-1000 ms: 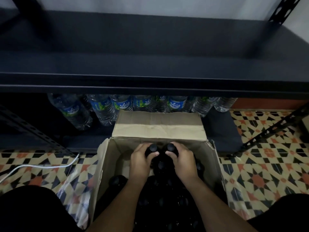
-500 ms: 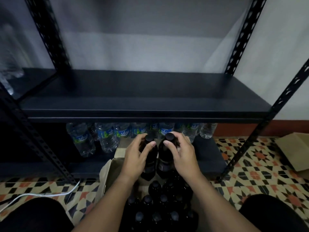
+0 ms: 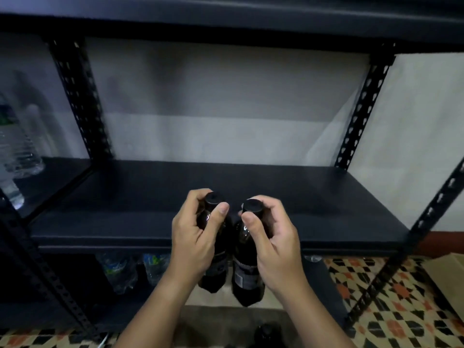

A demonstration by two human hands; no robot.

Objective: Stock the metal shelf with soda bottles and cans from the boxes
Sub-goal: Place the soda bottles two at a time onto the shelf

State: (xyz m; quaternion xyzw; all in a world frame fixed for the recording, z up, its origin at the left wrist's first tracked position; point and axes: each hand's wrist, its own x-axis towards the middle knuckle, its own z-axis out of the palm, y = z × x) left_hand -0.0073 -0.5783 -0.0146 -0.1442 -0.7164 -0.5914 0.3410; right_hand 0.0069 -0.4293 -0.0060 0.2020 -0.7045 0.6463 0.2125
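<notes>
My left hand (image 3: 198, 237) grips the neck of a dark soda bottle (image 3: 213, 275) with a black cap. My right hand (image 3: 273, 242) grips the neck of a second dark soda bottle (image 3: 244, 277) beside it. Both bottles hang upright in the air just in front of the front edge of the black metal shelf (image 3: 226, 189), whose middle board is bare. At the bottom edge, the cap of another dark bottle (image 3: 267, 331) shows above the cardboard box (image 3: 221, 322), mostly hidden by my arms.
Clear water bottles (image 3: 118, 272) stand on the lower shelf board. More water bottles (image 3: 17, 151) stand on the neighbouring shelf at the far left. Perforated black uprights (image 3: 359, 106) frame the bay. A second cardboard box (image 3: 449, 275) lies on the patterned tile floor at right.
Both hands have lifted the two dark bottles out of the box, up to the level of the middle shelf board. My view has tilted upward with them.
</notes>
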